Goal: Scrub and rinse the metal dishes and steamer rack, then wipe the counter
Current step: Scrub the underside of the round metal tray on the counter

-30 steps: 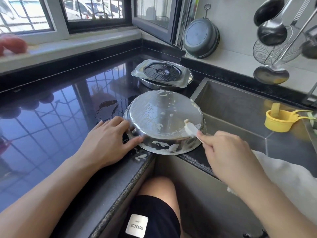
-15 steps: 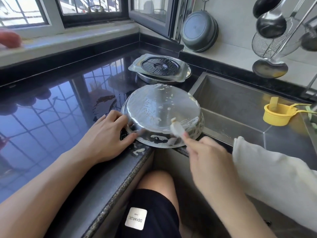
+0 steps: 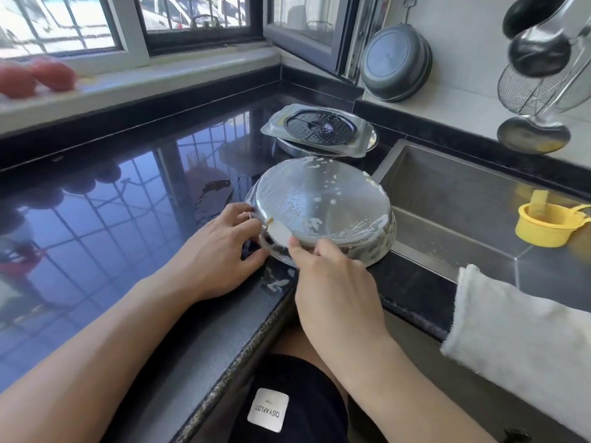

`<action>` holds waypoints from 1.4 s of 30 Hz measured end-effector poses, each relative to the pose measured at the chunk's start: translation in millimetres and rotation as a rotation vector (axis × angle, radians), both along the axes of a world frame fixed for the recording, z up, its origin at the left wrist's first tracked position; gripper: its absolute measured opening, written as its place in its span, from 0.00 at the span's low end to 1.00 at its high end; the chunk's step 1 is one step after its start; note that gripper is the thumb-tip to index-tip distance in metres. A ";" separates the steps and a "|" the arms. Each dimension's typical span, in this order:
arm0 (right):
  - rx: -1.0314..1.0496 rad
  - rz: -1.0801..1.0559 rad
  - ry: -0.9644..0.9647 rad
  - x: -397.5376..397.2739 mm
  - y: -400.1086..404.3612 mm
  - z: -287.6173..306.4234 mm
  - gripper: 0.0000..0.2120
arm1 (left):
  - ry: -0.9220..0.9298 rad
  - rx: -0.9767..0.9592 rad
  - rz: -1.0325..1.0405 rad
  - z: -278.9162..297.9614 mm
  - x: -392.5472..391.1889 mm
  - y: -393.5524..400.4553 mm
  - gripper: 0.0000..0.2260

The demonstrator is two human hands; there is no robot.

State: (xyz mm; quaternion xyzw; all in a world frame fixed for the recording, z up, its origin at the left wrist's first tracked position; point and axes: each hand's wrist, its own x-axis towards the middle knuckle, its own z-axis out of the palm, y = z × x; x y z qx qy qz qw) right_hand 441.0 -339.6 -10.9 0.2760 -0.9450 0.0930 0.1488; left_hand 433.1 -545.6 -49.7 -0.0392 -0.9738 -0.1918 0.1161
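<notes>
Scrubbing is the step in hand: we are working the outside of the round stainless-steel basin [image 3: 323, 215], which lies upside down on the glossy black stone counter [image 3: 105, 238], at the counter's front edge and just beside the left rim of the steel sink [image 3: 447, 199], its right side overhanging that rim slightly. Our right hand [image 3: 332, 282] pinches a small pale scrubbing pad [image 3: 279, 232] between thumb and fingertips and presses it against the basin's near-left wall. Our left hand [image 3: 220, 251] steadies the basin, fingers curled against its left rim with the thumb low at the base; how firmly it holds we cannot tell. Appearance: flat bottom filmed with thin suds, white foam in patches along the near and right walls, a few blobs on the counter beneath the rim. We judge the task to be early. Foam is on, no rinse yet. The next move likely calls for turning the basin under the left hand so the pad reaches the remaining wall, then carrying it over the sink to rinse; soapy metal will be slippery. The perforated dark steamer rack [image 3: 319, 126] sits on a rectangular metal tray [image 3: 355, 145] over another dish towards the counter's back edge, apparently not yet soaped. A white cloth [image 3: 518, 327] hangs over the sink's front rim.
</notes>
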 end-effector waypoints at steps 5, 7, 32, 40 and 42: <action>0.031 0.017 -0.026 -5.2 5.5 10.2 0.26 | 0.030 0.016 -0.020 1.1 -0.3 -1.6 0.08; 0.081 -0.039 -0.005 -3.8 24.3 12.1 0.24 | 0.046 0.031 -0.022 0.5 -0.4 -1.5 0.05; 0.233 0.121 -0.287 -128.1 16.1 54.8 0.14 | 0.098 -0.014 0.024 4.1 1.2 -0.5 0.12; 0.261 0.185 -0.350 -146.0 10.3 58.5 0.13 | 0.126 -0.030 -0.002 2.4 0.0 0.1 0.09; 0.254 0.132 -0.339 -162.1 10.9 63.3 0.14 | 0.123 -0.034 -0.005 2.1 0.7 0.8 0.09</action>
